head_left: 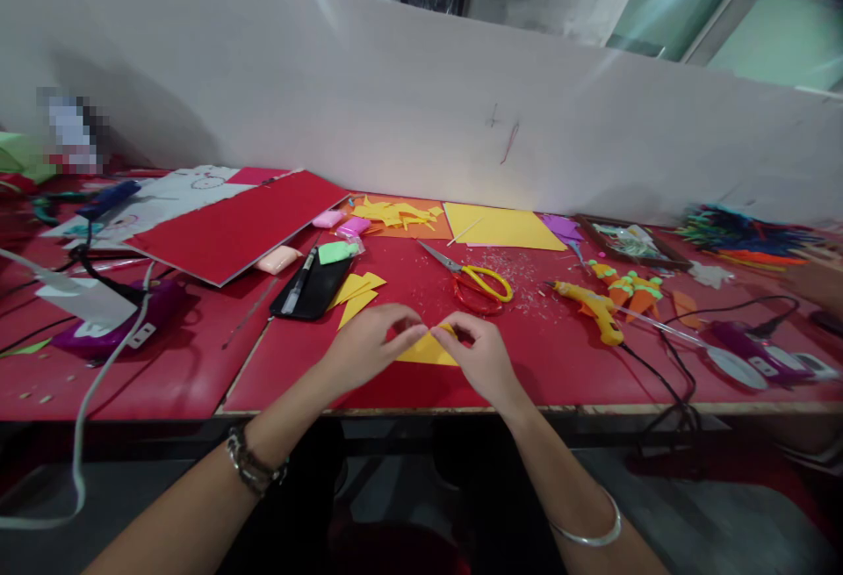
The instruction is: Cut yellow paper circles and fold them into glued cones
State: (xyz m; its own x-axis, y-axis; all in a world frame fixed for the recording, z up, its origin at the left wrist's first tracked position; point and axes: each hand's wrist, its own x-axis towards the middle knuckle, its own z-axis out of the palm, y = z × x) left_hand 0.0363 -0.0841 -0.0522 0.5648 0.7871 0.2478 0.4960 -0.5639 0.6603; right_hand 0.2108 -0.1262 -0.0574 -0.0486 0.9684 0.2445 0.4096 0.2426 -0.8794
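A piece of yellow craft paper lies at the front of the red tabletop, with both hands at its upper edge. My left hand pinches it between thumb and fingers. Opposite it, my right hand has fingertips closed on the same piece, close to the left thumb. Just beyond the hands rest scissors with yellow and red handles. Beside the left hand are cut yellow pieces and a black phone with a pen on it.
To the right lie a yellow glue gun, orange carrot-like figures and a purple power strip. At the left sit a red board and another purple power strip. Yellow sheets lie against the white partition.
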